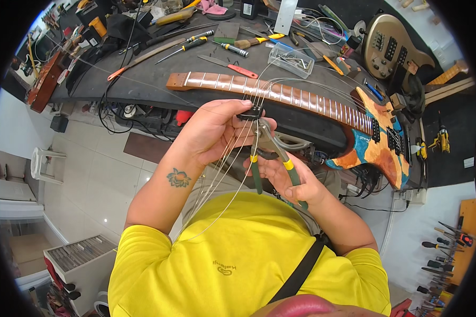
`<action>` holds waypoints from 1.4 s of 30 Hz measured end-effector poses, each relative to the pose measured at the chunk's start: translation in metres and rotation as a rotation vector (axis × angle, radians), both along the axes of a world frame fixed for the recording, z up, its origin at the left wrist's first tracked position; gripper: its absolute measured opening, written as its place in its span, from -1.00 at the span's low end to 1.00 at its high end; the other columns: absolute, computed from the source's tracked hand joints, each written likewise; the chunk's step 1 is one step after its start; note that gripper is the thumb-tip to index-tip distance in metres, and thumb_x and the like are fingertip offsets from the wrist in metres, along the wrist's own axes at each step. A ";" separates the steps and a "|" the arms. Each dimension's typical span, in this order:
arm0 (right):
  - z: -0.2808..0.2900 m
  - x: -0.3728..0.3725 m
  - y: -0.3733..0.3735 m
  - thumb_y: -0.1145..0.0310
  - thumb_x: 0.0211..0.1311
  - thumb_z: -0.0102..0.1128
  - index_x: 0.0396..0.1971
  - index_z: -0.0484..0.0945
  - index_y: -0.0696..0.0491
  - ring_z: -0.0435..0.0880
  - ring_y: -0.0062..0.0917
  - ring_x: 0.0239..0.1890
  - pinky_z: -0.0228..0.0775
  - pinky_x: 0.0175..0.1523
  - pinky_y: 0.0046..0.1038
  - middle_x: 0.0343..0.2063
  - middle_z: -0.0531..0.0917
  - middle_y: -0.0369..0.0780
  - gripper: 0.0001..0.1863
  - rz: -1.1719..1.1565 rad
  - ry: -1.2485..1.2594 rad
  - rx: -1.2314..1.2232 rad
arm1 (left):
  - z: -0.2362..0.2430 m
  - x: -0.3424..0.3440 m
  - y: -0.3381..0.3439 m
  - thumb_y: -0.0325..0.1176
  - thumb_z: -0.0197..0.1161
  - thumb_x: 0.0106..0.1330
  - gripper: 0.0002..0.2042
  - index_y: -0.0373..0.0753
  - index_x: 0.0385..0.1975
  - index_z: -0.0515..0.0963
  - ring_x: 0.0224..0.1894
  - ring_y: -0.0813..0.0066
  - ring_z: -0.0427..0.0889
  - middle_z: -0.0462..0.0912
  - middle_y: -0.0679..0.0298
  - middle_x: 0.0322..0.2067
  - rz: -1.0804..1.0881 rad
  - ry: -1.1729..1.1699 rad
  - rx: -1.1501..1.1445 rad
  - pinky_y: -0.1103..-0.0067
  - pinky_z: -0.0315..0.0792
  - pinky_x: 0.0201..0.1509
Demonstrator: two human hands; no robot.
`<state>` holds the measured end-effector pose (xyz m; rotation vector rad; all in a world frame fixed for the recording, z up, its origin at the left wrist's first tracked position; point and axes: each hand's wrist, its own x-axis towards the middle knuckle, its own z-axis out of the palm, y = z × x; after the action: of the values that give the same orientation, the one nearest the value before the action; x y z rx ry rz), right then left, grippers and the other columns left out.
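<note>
My left hand (209,132) is closed around a small black block (251,113), pinching it between thumb and fingers. Several thin metal guitar strings (223,164) pass through or beside the block; they trail down toward my yellow shirt and arch up over the bench. In my right hand (296,177) is a pair of pliers (288,164) with green and yellow handles, held with the handles spread. Their jaws reach up to the strings just under the block; whether they grip a string cannot be told. Behind my hands lies an electric guitar (349,158), blue and wood-toned, its fretted neck stretching left.
The dark workbench (137,87) carries a red-handled knife (240,70), screwdrivers (188,46), a brush (251,42) and a clear plastic box (291,61). A gold guitar body (394,47) stands at the back right. Tools hang on the right wall; a drawer cabinet (82,259) stands lower left.
</note>
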<state>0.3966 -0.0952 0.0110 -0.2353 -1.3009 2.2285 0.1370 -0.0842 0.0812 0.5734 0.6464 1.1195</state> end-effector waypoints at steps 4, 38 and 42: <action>-0.006 0.000 -0.001 0.02 0.04 0.55 0.60 0.26 0.22 0.51 -0.18 0.49 0.19 0.60 -0.11 0.47 0.48 0.01 0.15 0.003 -0.035 0.010 | 0.000 -0.003 0.001 -0.29 0.15 0.66 -0.67 -0.51 0.06 0.65 0.00 -0.11 0.86 0.81 -0.23 -0.04 -0.018 0.027 0.001 0.19 0.80 0.12; -0.024 0.001 -0.009 0.13 0.09 0.41 0.59 0.24 0.23 0.53 -0.23 0.43 0.27 0.59 -0.16 0.35 0.53 -0.04 0.06 0.188 -0.021 -0.212 | 0.002 0.001 -0.009 -0.35 0.18 0.64 -0.72 -0.52 -0.02 0.62 -0.14 0.00 0.91 0.82 -0.25 -0.13 -0.048 0.067 -0.030 0.33 0.86 -0.10; -0.021 0.001 -0.010 0.18 0.02 0.34 0.59 0.24 0.25 0.54 -0.25 0.41 0.27 0.58 -0.16 0.33 0.55 -0.06 0.06 0.169 -0.083 -0.173 | 0.002 -0.001 -0.010 -0.35 0.17 0.64 -0.72 -0.53 -0.01 0.61 -0.11 -0.04 0.90 0.82 -0.23 -0.14 -0.038 0.111 -0.046 0.23 0.84 0.02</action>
<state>0.3976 -0.1048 -0.0100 -0.2945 -1.2107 2.5022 0.1357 -0.0937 0.0837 0.6088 0.7520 1.0399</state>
